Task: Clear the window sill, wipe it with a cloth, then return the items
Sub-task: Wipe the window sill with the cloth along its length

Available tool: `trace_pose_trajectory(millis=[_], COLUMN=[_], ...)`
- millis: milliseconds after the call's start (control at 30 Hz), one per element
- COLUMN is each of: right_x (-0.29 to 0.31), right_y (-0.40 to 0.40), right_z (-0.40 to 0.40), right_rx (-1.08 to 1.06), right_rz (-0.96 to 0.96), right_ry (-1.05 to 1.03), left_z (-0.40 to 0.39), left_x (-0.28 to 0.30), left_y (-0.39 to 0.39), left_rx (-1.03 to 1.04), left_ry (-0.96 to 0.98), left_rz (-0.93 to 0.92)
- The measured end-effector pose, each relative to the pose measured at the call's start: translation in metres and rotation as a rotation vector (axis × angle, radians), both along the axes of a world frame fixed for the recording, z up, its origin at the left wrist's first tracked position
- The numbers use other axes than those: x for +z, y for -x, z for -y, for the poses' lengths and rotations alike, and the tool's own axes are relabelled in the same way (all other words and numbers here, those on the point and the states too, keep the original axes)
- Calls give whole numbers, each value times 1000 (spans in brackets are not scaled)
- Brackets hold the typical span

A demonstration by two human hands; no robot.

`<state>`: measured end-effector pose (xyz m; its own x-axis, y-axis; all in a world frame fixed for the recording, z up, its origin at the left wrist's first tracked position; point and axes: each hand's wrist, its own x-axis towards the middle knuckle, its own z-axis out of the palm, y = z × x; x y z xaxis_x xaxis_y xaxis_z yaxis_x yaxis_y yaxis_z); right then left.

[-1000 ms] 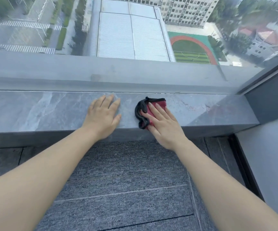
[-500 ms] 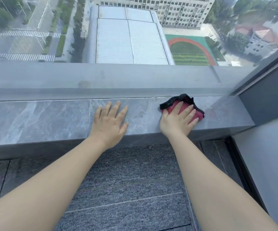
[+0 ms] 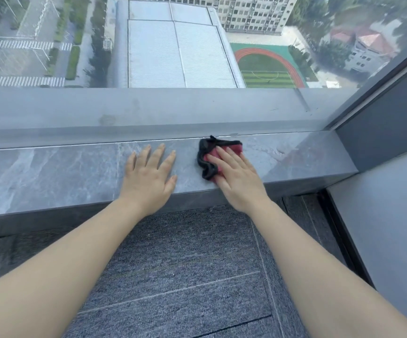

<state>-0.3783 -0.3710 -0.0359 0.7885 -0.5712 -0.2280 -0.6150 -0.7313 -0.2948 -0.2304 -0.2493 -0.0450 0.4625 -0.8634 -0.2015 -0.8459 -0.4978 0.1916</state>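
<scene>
A: Where is the cloth (image 3: 218, 152)?

B: It lies crumpled on the sill (image 3: 51, 172), under the fingers of your right hand (image 3: 236, 178). Its red part shows beyond your fingertips; its black edge bunches out to the left of that hand and reaches toward the glass.

A: State of the right hand?

B: Your fingers are straight and spread, laid flat over the cloth and pressing it down onto the stone. They do not curl round it. The heel of the hand sits at the sill's near edge.

A: And the left hand (image 3: 150, 178)?

B: It rests palm down on the bare sill, just left of the cloth and not touching it. The fingers are straight, slightly fanned, and hold nothing.

A: What lies farther out?

B: Beyond both hands, the sill meets the window (image 3: 173, 45), through which you see rooftops and a sports field far below. To the right of your right hand, the sill ends at a grey wall (image 3: 380, 215). Beneath your forearms is grey carpet (image 3: 185, 264).
</scene>
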Motion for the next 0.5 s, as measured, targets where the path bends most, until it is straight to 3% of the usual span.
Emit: trace_pose_trajectory(millis=[200,400,500], right_x=[-3,-7,-5], right_y=[35,-17,-41], right_z=[27,33,28], right_rx=[-383,-711,-745], right_rz=[-71,-136,-135], right_ry=[82,49,30], left_z=[0,0,0], left_x=[1,2,1], left_y=[0,-1,0], left_rx=[-2,-13,-8], left_ry=[-15,-26,-22], left_rz=[-15,-17,-20])
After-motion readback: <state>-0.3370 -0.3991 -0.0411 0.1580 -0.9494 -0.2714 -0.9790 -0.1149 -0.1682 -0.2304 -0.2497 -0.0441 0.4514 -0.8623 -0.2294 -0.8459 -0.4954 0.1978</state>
